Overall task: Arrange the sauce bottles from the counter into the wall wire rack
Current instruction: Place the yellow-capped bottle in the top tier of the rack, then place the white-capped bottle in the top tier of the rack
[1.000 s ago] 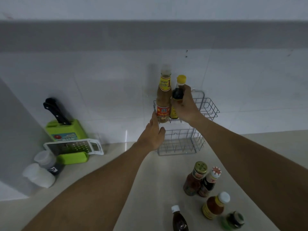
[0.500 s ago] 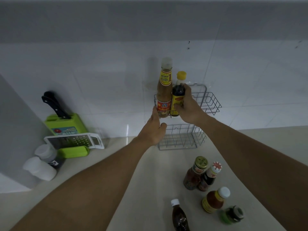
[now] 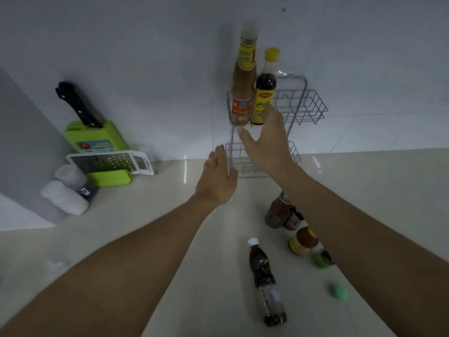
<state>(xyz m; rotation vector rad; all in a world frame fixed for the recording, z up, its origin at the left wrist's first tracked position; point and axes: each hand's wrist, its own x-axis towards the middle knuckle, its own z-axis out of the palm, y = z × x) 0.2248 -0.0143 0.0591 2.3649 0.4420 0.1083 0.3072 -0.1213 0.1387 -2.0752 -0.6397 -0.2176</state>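
A two-tier wire rack [image 3: 313, 108] hangs on the white tiled wall. At the left end of its upper basket stand a tall brown sauce bottle [image 3: 243, 93] and, to its right, a dark bottle with a yellow cap [image 3: 264, 91]. My right hand [image 3: 267, 144] is open just below the dark bottle, fingers apart, holding nothing. My left hand [image 3: 218, 178] is open too, lower and to the left, in front of the rack's lower basket. On the counter lie a dark bottle with a white cap [image 3: 263, 276] on its side, a brown jar-like bottle [image 3: 279, 212] and an orange sauce bottle [image 3: 303, 240].
A green knife block with a black-handled knife [image 3: 90, 132] and a white grater [image 3: 109, 162] stand at the back left. Two white-capped shakers [image 3: 65, 190] sit by a grey wall. Green-capped items [image 3: 320, 259] lie partly behind my right forearm.
My right hand has let go of the yellow-capped dark bottle, which now stands in the upper basket. Both hands have dropped away from the rack. The view has tilted down.
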